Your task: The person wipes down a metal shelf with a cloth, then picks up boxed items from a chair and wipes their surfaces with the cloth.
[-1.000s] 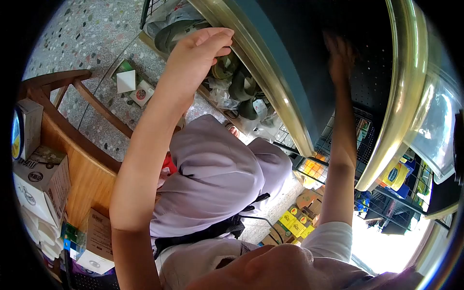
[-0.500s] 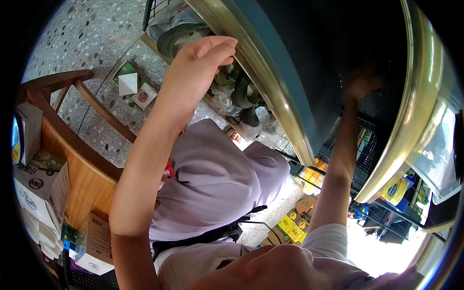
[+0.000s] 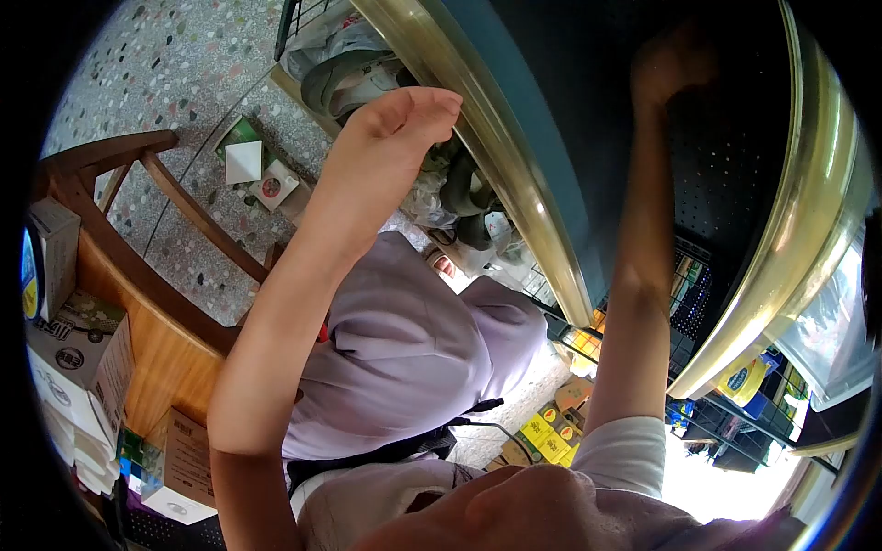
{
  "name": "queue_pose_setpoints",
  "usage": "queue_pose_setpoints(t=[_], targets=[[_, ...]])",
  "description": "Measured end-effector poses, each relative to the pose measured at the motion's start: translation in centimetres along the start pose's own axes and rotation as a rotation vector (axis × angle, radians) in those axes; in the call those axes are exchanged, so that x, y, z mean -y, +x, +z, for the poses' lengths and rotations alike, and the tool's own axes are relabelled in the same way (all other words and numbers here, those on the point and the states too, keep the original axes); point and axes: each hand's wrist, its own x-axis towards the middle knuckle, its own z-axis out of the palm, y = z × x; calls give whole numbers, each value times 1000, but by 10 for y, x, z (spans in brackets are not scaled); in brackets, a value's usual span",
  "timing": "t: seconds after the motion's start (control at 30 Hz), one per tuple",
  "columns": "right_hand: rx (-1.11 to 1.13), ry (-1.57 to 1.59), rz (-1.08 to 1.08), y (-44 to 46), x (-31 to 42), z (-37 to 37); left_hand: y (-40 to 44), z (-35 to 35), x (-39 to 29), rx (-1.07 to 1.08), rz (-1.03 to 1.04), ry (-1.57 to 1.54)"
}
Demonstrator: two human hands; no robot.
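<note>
At the left of the frame, printed cartons point(image 3: 83, 344) stand by a wooden chair point(image 3: 170, 340). Right of it, small boxes point(image 3: 253, 170) lie on the speckled floor point(image 3: 175, 73). My left hand point(image 3: 390, 133), upper centre left, has its fingers curled together, leaving a narrow grip; the fingertips are at the brass-coloured edge point(image 3: 510, 165), though I cannot tell whether they touch it. Bagged goods point(image 3: 450, 188) lie below that edge, and my pale trousers point(image 3: 400, 340) fill the centre. Yellow boxes point(image 3: 548, 434) are low, right of centre. My right hand point(image 3: 672, 69) is upper right, over the black perforated panel point(image 3: 726, 165), which lies between the brass-coloured edge and a second metal edge point(image 3: 813, 184). Shadow and blur obscure these fingers; I cannot tell that grip's state. A yellow tub point(image 3: 744, 381) sits lower right.
</note>
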Motion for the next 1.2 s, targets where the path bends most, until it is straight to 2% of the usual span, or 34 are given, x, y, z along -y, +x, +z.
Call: queue_pose_setpoints(t=[0.03,0.13,0.33,0.43,0.53,0.63,0.73,0.83,0.93,1.0,1.07,1.2], targets=[[79,36,-2,11,8,-11,-1,1,-1,-2,0,-4],[-192,-41,-202,15,28,-1,-1,1,-1,1,-7,32],[252,3,-433,21,35,-45,0,-1,3,6,7,62],[346,64,-416,-9,19,-40,1,-2,5,21,37,37],[130,467,-448,-38,0,-51,1,1,2,-17,15,91],[225,177,-371,-79,-35,-45,4,-3,7,4,49,105],[413,26,-403,-112,-74,-44,3,-3,7,13,70,106],[359,432,-163,-140,-81,-64,4,-5,8,30,75,130],[366,222,-264,-165,-100,-75,6,-7,11,33,86,144],[446,469,-28,-174,-98,-88,5,-5,11,37,82,137],[456,578,99,-179,-97,-97,5,-5,11,44,80,138],[420,491,155,-194,-105,-103,6,-5,12,55,95,144]])
